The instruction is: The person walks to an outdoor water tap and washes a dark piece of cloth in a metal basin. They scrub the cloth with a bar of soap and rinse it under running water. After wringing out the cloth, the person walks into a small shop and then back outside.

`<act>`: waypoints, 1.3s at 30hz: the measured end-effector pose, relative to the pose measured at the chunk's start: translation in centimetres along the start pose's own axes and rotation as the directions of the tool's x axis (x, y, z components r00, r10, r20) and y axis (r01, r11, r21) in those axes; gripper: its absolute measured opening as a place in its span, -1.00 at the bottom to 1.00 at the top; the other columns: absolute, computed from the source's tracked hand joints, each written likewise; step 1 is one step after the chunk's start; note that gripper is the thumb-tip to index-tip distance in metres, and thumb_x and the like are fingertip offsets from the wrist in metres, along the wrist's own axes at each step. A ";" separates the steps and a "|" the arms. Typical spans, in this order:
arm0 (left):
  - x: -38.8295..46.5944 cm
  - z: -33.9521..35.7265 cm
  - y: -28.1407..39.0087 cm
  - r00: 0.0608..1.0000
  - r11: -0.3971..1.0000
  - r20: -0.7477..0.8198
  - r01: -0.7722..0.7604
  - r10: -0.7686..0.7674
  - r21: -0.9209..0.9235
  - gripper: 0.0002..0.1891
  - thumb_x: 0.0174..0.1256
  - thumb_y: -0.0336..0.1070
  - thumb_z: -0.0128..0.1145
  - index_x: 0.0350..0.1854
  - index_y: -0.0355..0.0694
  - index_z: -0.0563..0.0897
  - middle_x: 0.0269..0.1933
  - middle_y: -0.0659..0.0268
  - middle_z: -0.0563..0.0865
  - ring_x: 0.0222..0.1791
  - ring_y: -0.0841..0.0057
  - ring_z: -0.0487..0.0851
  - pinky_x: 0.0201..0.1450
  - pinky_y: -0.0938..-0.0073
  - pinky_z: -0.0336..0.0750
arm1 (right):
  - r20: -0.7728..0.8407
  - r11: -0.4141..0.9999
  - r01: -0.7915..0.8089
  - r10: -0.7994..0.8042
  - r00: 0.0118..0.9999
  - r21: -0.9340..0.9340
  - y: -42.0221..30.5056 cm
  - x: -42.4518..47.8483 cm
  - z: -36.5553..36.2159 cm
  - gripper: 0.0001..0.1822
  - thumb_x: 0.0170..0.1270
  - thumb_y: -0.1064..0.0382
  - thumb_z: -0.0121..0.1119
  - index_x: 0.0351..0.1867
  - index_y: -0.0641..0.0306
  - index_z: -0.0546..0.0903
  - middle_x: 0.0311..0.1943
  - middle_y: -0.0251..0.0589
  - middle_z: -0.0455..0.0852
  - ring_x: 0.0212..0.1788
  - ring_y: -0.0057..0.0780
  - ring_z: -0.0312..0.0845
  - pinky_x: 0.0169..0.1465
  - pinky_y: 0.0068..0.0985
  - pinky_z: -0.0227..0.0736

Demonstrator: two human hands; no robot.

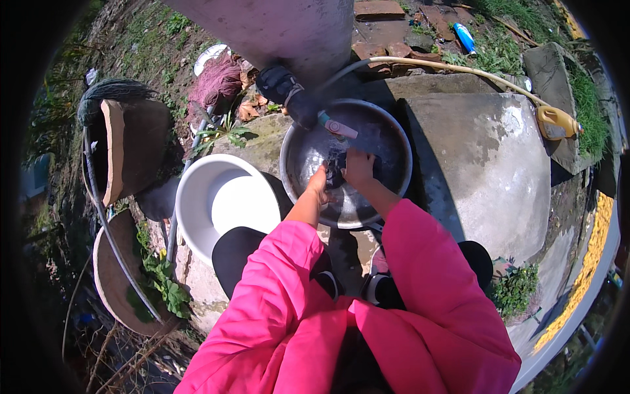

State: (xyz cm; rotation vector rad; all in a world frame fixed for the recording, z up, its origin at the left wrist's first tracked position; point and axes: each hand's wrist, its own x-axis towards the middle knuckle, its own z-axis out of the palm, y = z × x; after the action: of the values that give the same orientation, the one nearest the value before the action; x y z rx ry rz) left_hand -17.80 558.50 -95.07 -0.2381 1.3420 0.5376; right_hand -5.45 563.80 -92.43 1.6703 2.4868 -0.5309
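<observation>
A round metal basin (403, 197) holding water stands before me. Inside it, a dark wet cloth (336, 172) is bunched between my hands; its full shape is hidden. My right hand (358, 166) is closed over the cloth, knuckles up. At the cloth's left side my left hand (319, 186) grips it, with the lower fingers hard to make out. Over the basin's far rim reaches a tap (302, 106) wrapped in black material. Its pale pink handle (340, 129) points right, above the water.
A white plastic tub (189, 207) sits left of the basin. Mops (216, 81) and broken pots (138, 143) lie farther left. A pale pillar (295, 29) rises behind the tap. At right are a concrete slab (492, 162), a hose (443, 64) and a yellow bottle (556, 123).
</observation>
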 end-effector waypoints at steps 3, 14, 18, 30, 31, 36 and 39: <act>0.6 -0.6 0.4 0.859 0.783 0.481 0.173 0.177 -0.597 -0.19 0.08 0.43 -0.17 0.15 -0.22 0.32 0.12 -0.10 0.39 0.13 -0.10 0.32 0.11 -0.18 0.20 | -0.132 0.915 0.302 -0.275 0.952 0.266 -3.6 -3.9 -4.0 -0.43 -0.18 0.24 0.27 -0.04 0.22 0.35 -0.22 -0.17 0.51 -0.17 -0.23 0.45 -0.07 -0.23 0.19; 1.5 1.4 0.4 0.841 0.886 0.453 -0.063 0.295 -0.459 -0.69 0.27 -0.09 -0.06 -0.12 -0.19 0.52 -0.24 0.18 0.60 -0.24 0.32 0.57 -0.14 0.28 0.47 | 0.068 0.747 -0.144 0.132 0.989 0.649 -2.1 -2.4 -2.7 -0.57 0.07 0.30 0.10 -0.02 0.19 0.25 -0.36 0.14 0.59 -0.27 0.15 0.51 -0.17 -0.13 0.41; 1.6 2.1 -0.3 0.944 0.938 0.194 -0.210 0.268 -0.276 -0.64 0.26 -0.02 -0.05 -0.06 -0.18 0.49 -0.23 0.21 0.57 -0.24 0.32 0.56 -0.11 0.21 0.45 | 0.108 0.728 -0.128 0.075 0.991 0.673 3.2 -0.1 0.5 -0.53 0.06 0.33 0.08 0.02 0.26 0.23 -0.31 0.17 0.58 -0.23 0.12 0.52 -0.12 -0.13 0.41; 0.7 1.6 -1.8 0.905 0.987 -0.402 -0.099 0.141 0.123 -0.36 0.26 0.01 -0.07 0.30 -0.13 0.03 0.25 -0.01 0.23 0.12 0.03 0.38 0.00 -0.26 0.24 | 0.104 0.941 -0.252 0.234 0.967 0.226 3.7 -3.1 5.7 -0.52 -0.12 0.29 0.20 -0.14 0.39 0.32 -0.24 0.12 0.55 -0.21 -0.04 0.54 -0.15 -0.21 0.43; 1.3 0.4 -2.0 0.935 0.991 -0.331 -0.107 0.129 0.084 -0.35 0.26 0.02 -0.08 0.31 -0.12 0.02 0.28 -0.01 0.19 0.15 0.01 0.34 0.01 -0.27 0.22 | -0.028 0.968 -0.182 0.190 0.981 0.172 2.8 -3.2 5.6 -0.51 -0.13 0.28 0.21 -0.14 0.39 0.32 -0.26 0.11 0.56 -0.23 -0.05 0.55 -0.17 -0.20 0.44; -1.1 1.5 -0.9 0.996 0.999 -0.088 -0.033 0.036 0.029 -0.23 0.16 0.26 -0.11 0.33 -0.08 0.05 0.32 -0.06 0.07 0.23 -0.22 0.13 0.02 -0.35 0.14 | 0.261 0.882 -0.313 0.229 0.938 0.351 3.3 -2.2 3.0 -0.54 -0.07 0.30 0.15 -0.10 0.41 0.34 -0.20 0.12 0.57 -0.14 -0.10 0.53 -0.09 -0.24 0.43; -2.7 2.1 0.6 0.996 0.986 0.047 0.084 -0.078 -0.144 -0.25 0.10 0.37 -0.12 0.26 0.00 0.19 0.24 -0.13 0.20 0.14 -0.21 0.24 -0.01 -0.27 0.27 | 0.160 0.734 -0.110 0.002 0.987 0.670 0.4 -2.8 -0.6 -0.58 -0.01 0.28 0.09 -0.07 0.32 0.34 -0.28 0.18 0.58 -0.20 -0.03 0.54 -0.14 -0.23 0.42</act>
State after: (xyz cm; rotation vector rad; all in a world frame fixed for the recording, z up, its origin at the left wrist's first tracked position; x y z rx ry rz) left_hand -16.67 559.34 -91.90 -0.3980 1.2490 0.5700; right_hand -3.96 561.64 -91.21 1.7934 2.2446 -1.6570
